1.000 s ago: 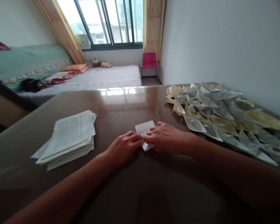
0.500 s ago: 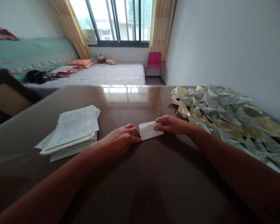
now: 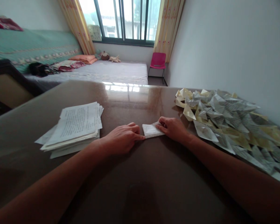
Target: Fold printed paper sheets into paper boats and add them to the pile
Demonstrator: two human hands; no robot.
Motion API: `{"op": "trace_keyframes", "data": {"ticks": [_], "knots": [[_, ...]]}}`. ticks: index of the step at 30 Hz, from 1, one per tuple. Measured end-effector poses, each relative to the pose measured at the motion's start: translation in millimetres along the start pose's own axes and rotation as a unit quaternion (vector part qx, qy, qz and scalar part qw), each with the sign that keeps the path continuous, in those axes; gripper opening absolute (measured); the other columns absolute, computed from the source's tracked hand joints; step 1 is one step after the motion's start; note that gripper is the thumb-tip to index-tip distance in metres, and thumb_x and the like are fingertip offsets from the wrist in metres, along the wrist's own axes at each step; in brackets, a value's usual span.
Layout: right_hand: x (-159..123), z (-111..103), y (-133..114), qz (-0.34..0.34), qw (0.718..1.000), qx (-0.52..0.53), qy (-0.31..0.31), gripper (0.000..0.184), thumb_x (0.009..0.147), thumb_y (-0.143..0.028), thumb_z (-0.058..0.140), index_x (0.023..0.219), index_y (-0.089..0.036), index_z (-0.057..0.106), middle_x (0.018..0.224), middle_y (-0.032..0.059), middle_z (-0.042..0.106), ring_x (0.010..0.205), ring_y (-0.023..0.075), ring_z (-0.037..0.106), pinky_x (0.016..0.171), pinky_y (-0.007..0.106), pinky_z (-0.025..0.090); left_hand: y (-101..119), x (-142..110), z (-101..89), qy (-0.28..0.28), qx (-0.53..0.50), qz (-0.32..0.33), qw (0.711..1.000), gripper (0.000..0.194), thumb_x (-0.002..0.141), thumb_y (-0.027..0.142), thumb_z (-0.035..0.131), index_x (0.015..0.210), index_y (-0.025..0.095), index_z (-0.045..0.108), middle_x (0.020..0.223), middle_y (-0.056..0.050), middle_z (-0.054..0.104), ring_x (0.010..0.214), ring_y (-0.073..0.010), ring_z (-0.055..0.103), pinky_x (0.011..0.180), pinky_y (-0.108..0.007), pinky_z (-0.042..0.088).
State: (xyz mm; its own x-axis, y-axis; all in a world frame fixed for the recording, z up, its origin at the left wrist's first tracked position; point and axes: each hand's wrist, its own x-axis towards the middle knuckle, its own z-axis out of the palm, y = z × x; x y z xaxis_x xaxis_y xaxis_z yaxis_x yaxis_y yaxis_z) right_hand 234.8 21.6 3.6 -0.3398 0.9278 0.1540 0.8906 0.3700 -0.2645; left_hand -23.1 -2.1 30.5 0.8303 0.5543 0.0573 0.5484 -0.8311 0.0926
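A small folded piece of printed white paper [image 3: 151, 130] lies on the dark brown table [image 3: 135, 174] between my hands. My left hand [image 3: 122, 138] rests knuckles up, its fingertips pressed against the paper's left edge. My right hand [image 3: 174, 128] pinches the paper's right end, fingers closed on it. A stack of printed sheets [image 3: 77, 124] lies to the left of my left hand. A big heap of folded paper boats [image 3: 228, 119], white and pale yellow, spreads along the table's right side.
Beyond the table's far edge stand a bed [image 3: 102, 70] with pillows and clothes, a pink chair [image 3: 158, 61] by the wall and a window with yellow curtains [image 3: 128, 18]. A white wall runs along the right side.
The paper has been folded over into a narrower strip lying flat. My right hand moved off its top to its right end, my left hand stayed at the left. The view shifted slightly left.
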Motion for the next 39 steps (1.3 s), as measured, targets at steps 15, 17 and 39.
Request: {"op": "trace_keyframes", "data": {"ticks": [15, 17, 39], "knots": [[-1, 0, -3, -0.01, 0.999, -0.046, -0.001, 0.024, 0.09, -0.043, 0.048, 0.087, -0.021, 0.059, 0.08, 0.0009, 0.068, 0.067, 0.0144, 0.057, 0.057, 0.025, 0.026, 36, 9, 34.4, 0.015, 0.014, -0.003, 1.0, 0.067, 0.095, 0.052, 0.033, 0.149, 0.014, 0.02, 0.155, -0.012, 0.023, 0.144, -0.0221, 0.017, 0.115, -0.039, 0.02], [-1, 0, -3, -0.006, 0.998, -0.057, -0.006, 0.024, 0.091, -0.042, 0.047, 0.09, -0.021, 0.059, 0.082, 0.0015, 0.068, 0.07, 0.0154, 0.059, 0.058, 0.025, 0.027, 35, 8, 37.5, -0.012, 0.009, -0.009, 1.0, 0.067, 0.096, 0.053, 0.029, 0.149, 0.015, 0.016, 0.156, -0.012, 0.021, 0.144, -0.0211, 0.016, 0.116, -0.038, 0.018], [-41, -20, -55, -0.196, 0.954, -0.217, -0.063, 0.029, 0.092, -0.016, 0.045, 0.117, -0.014, 0.058, 0.113, 0.0144, 0.06, 0.101, 0.0247, 0.054, 0.076, 0.034, 0.042, 40, 2, 18.3, -0.042, 0.031, -0.018, 0.998, 0.066, 0.092, 0.056, 0.036, 0.146, 0.018, 0.028, 0.152, -0.013, 0.032, 0.141, -0.0269, 0.024, 0.111, -0.046, 0.02]]}}
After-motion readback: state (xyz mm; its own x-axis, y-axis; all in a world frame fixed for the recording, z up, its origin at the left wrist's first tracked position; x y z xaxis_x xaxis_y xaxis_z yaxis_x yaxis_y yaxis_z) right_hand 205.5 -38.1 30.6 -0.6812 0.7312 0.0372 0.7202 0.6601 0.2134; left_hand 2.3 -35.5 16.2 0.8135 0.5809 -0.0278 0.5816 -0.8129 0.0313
